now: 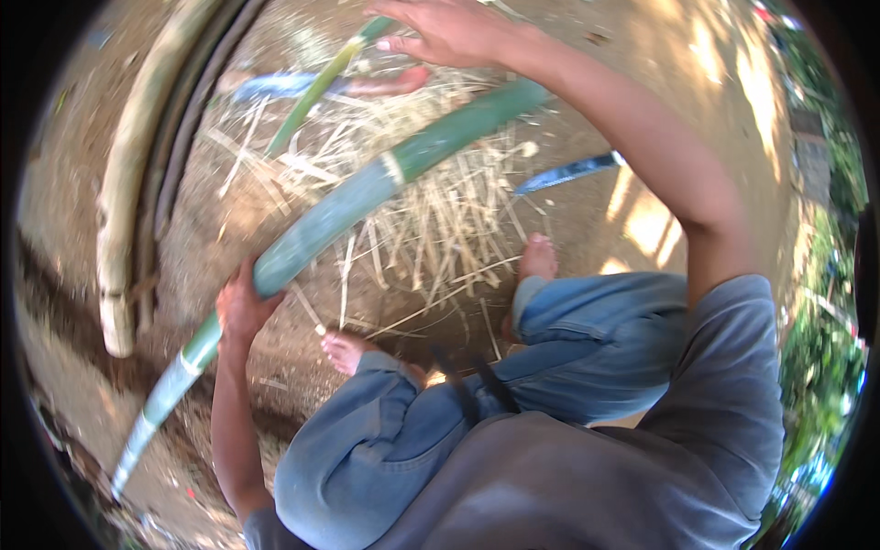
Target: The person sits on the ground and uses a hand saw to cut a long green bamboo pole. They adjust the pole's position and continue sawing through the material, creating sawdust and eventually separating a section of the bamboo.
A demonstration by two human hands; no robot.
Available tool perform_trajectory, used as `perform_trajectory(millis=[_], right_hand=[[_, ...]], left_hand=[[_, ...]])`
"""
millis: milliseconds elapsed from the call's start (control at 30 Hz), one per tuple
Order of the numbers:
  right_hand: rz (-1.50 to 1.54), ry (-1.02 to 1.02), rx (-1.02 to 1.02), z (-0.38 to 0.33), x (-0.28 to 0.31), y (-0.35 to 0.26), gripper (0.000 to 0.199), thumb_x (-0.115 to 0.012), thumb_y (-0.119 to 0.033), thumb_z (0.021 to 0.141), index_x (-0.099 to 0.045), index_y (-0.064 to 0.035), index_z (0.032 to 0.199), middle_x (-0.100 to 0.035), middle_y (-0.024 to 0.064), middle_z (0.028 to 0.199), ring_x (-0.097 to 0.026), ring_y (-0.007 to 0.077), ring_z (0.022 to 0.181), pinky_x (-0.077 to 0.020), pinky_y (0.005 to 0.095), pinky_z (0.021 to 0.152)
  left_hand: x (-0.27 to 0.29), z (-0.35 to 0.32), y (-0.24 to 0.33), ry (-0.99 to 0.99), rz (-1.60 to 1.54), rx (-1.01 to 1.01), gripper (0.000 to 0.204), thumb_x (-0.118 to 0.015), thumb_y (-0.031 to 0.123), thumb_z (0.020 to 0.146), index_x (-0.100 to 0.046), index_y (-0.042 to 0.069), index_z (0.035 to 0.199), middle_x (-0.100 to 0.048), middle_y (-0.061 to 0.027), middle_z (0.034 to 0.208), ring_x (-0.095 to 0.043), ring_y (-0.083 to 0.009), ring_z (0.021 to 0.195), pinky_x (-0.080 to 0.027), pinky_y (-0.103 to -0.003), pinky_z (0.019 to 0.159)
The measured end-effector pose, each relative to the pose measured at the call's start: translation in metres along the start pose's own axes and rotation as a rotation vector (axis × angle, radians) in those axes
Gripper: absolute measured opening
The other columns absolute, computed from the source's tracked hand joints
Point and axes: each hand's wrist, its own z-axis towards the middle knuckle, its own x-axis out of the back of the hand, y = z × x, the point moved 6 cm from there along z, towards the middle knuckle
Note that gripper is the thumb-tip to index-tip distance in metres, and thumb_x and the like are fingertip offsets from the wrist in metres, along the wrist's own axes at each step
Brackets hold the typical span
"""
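Observation:
A long green bamboo pole (339, 215) slants from the lower left up across the middle. My left hand (243, 310) is wrapped round it, left of my knees. At the top edge, my right hand (449, 32) is curled about the upper end of a narrow green bamboo strip (321, 87); its fingertips are partly cut off by the frame. The pole's thick end lies below my right forearm. Under the pole is a scattered heap of pale split slivers (431, 220). Right of the heap lies a knife (568, 172) with a bluish, shiny blade.
Thick pale logs or poles (147, 174) lie at the left. A blurred long blue and brown thing (284, 85) crosses the heap behind the strip; I cannot make out what it is. My bare feet rest on the dirt ground. Green plants (830, 321) stand along the right.

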Motion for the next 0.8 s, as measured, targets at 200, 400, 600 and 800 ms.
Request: perform_trajectory(millis=[200,400,600,800], right_hand=[[-0.299,-0.038,-0.502,-0.239,0.015,0.114,0.048,-0.057,-0.037,0.102,-0.054,-0.0063,0.139,-0.059,0.0226,0.134,-0.055,0.0424,0.126,-0.0455,0.0488,0.107],[-0.198,-0.066,-0.835,-0.496,-0.109,0.28,0.067,-0.075,-0.014,0.082,-0.052,-0.0107,0.144,-0.056,0.0221,0.141,-0.058,0.0427,0.125,-0.0489,0.0491,0.104],[-0.23,-0.304,-0.956,-0.488,-0.141,0.3,0.086,-0.064,-0.001,0.081,-0.028,-0.0117,0.158,-0.047,0.0334,0.142,-0.05,0.0511,0.127,-0.0451,0.0514,0.108],[-0.476,-0.383,-0.957,-0.501,-0.14,0.31,0.092,-0.079,-0.017,0.081,-0.028,-0.0085,0.158,-0.053,0.0227,0.142,-0.055,0.0409,0.127,-0.0486,0.0476,0.103]], left_hand=[[0.001,-0.002,0.011,0.046,0.001,0.041,0.073,-0.091,0.034,0.066,-0.058,0.013,0.128,-0.072,-0.0206,0.106,-0.069,-0.0419,0.098,-0.054,-0.052,0.085],[0.016,-0.002,0.019,0.04,-0.041,0.086,0.068,-0.085,0.032,0.068,-0.061,0.014,0.129,-0.073,-0.0185,0.108,-0.07,-0.0384,0.1,-0.056,-0.048,0.086],[0.002,-0.024,-0.002,0.004,0.032,0.214,0.075,-0.085,0.039,0.068,-0.056,0.012,0.131,-0.066,-0.0177,0.123,-0.062,-0.0358,0.119,-0.046,-0.051,0.105],[-0.003,-0.004,0.004,0.137,0.08,0.076,0.07,-0.084,0.039,0.066,-0.058,0.012,0.125,-0.069,-0.0145,0.112,-0.064,-0.0359,0.113,-0.048,-0.05,0.103]])
